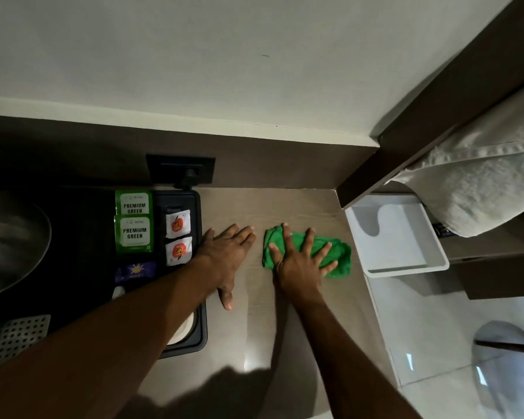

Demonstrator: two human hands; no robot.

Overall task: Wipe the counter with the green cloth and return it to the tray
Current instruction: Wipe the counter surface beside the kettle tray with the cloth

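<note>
My right hand point(300, 264) lies flat, fingers point(307, 240) spread wide, pressing one crumpled green cloth point(336, 252) onto the pale wood-grain worktop point(254, 334) — just left of the single white rectangular plastic tray point(406, 269), which has nothing in it. My left hand point(224, 252) rests palm-down beside it, fingers together, thumb out, holding nothing. At my left, one black compartment tray point(198, 340) holds two green tea sachets point(134, 234), two white sachets with orange logos point(178, 225) and one blue packet point(135, 272).
</note>
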